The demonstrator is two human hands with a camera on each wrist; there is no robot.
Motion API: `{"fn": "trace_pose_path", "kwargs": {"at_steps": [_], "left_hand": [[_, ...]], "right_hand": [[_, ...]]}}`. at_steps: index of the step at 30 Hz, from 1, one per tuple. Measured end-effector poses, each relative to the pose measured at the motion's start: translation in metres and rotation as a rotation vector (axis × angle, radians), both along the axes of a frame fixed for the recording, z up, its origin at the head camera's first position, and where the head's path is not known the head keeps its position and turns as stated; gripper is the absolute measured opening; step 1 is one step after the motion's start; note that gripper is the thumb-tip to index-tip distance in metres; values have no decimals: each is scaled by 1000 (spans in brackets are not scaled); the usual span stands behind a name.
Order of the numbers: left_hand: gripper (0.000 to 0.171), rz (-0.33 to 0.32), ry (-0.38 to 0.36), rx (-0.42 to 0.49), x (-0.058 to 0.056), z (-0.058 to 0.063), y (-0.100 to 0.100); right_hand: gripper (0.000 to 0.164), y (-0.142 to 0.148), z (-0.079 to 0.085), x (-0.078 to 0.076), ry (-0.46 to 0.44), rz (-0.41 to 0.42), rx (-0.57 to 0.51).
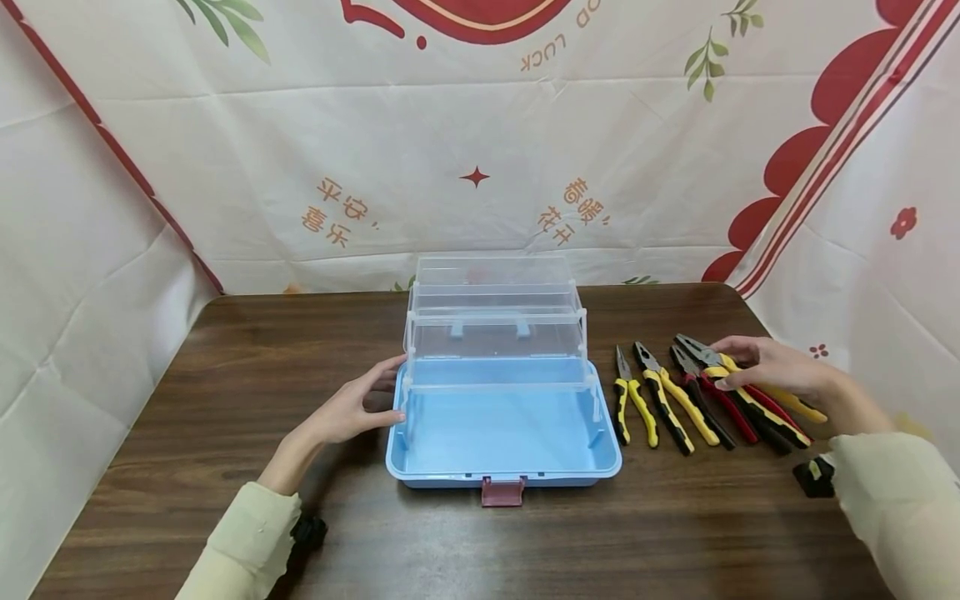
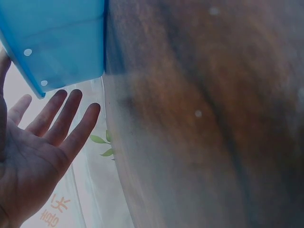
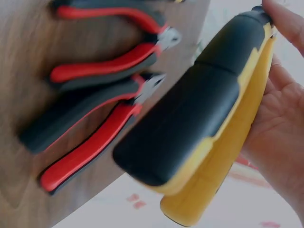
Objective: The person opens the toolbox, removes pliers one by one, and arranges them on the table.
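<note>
A pair of yellow-and-black combination pliers (image 3: 190, 123) is in my right hand (image 1: 787, 368), gripped near the joint between thumb and fingers. The pliers' handles spread toward the right wrist camera, raised over the red-and-black pliers (image 3: 104, 126) lying on the table. My left hand (image 1: 347, 410) touches the left rim of a light blue toolbox (image 1: 450, 481), thumb and fingers apart. In the left wrist view, these fingers (image 2: 64, 116) are straight beside the box's wall. Clear plastic trays (image 1: 495, 319) stand raised at the back of the box, and its bottom compartment is bare.
Long-nose pliers (image 1: 643, 412) and another yellow-and-black pair (image 1: 686, 404) lie right of the box. A dark red latch (image 1: 502, 492) hangs at the box's front. Behind the brown wooden table (image 1: 262, 400) hangs a white printed cloth (image 1: 450, 133).
</note>
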State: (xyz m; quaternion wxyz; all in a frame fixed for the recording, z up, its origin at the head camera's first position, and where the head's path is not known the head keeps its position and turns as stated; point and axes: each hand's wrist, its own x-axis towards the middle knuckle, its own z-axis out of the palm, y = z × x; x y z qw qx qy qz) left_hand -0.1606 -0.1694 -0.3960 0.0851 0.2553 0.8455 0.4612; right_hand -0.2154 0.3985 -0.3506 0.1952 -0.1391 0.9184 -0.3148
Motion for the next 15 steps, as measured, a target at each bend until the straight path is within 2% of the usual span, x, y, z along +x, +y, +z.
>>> {"fn": "trace_pose_path", "kwargs": {"at_steps": [2, 4, 8, 11, 15], "left_hand": [[74, 0, -5, -1, 2, 5, 1], [74, -1, -2, -1, 1, 4, 1], [75, 8, 8, -7, -5, -10, -4], [76, 11, 15, -20, -11, -21, -7], [77, 11, 11, -15, -14, -27, -9]], "right_hand": [[49, 10, -4, -1, 11, -12, 5], [49, 19, -7, -3, 10, -29, 1], [49, 37, -13, -7, -7, -45, -12], [53, 50, -17, -10, -7, -74, 24], [57, 64, -21, -11, -19, -115, 67]]}}
